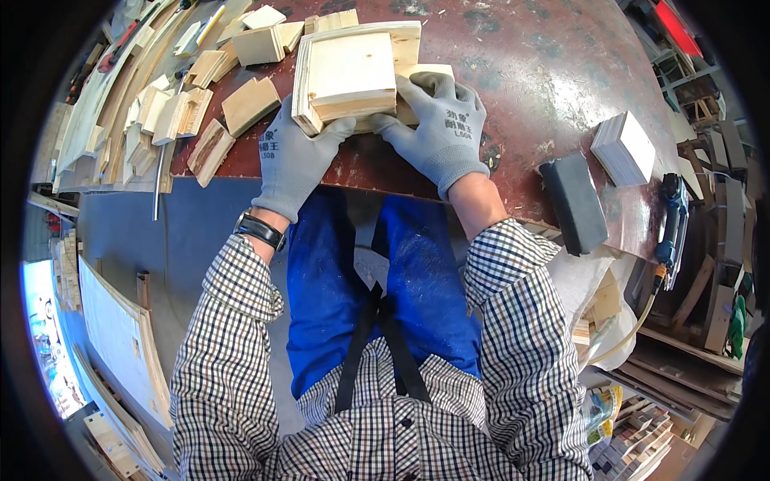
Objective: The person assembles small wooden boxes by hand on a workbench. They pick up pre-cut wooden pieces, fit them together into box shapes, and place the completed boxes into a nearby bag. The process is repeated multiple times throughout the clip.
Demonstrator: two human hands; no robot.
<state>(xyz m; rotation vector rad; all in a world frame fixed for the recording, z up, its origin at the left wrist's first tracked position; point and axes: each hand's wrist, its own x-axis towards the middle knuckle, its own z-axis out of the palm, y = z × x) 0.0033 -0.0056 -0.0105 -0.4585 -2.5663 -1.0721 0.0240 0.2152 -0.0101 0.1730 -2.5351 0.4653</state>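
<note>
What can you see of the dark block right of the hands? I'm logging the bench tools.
The dark block is a plain, oblong slab, matte black-grey, possibly foam or rubber. It lies flat near the front edge of the reddish-brown bench, long side running away from the person. A stack of pale wood squares sits just beyond it. No hand touches it.

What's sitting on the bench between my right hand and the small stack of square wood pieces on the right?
Nothing: the head view shows only bare dark red benchtop between the right hand and the stack of square wood pieces.
</note>
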